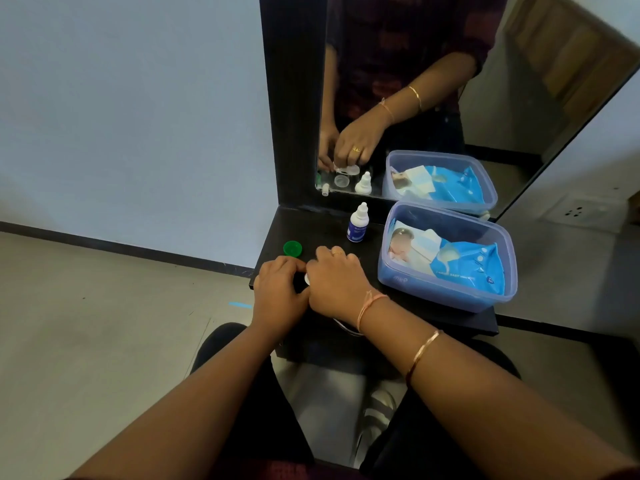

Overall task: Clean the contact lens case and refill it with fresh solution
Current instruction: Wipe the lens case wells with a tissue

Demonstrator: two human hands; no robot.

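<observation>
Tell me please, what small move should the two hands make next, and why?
Probably twist off the case's second cap, which I cannot see clearly. The green round plastic cap already lies on the black shelf, while the left hand and right hand both grip the small white contact lens case; the white dropper bottle stands capped, untouched.

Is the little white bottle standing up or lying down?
Standing up. The solution bottle sits on its base on the black shelf, its capped nozzle pointing up, beside the blue tub.
</observation>
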